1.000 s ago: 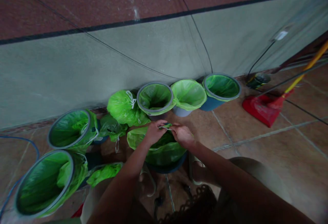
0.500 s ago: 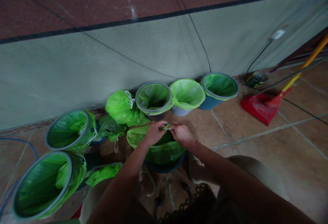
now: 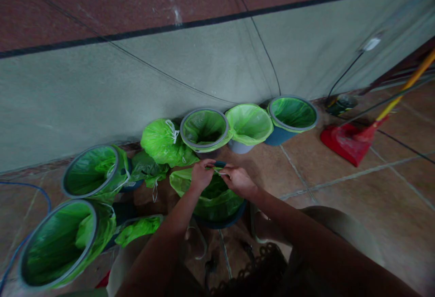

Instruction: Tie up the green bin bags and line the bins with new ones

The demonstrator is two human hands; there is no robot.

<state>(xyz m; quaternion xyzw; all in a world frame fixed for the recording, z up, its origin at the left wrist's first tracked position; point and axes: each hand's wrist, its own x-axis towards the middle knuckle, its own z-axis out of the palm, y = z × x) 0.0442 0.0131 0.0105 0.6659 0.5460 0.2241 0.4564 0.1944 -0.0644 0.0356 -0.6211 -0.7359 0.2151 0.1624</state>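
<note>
Between my feet stands a dark blue bin (image 3: 217, 222) with a green bin bag (image 3: 220, 204) spread inside and draped over its near rim. At the far side of this bin, my left hand (image 3: 203, 173) pinches the bag's edge. Close beside it, my right hand (image 3: 239, 179) is closed on the same edge, where a pale strip like a drawstring shows between the fingers. Part of the bin's dark far rim is visible just beyond my hands. Fingertip detail is partly hidden.
Along the wall stand lined bins: a ringed bin (image 3: 204, 149), a pale bin (image 3: 240, 146) and a blue bin (image 3: 280, 135). A tied green bag (image 3: 159, 138) lies beside them. More lined bins (image 3: 89, 150) are at left. A red dustpan (image 3: 350, 141) stands right.
Both hands have shifted slightly away from me and apart, still gripping the bag's edge. The bin's far rim shows more now.
</note>
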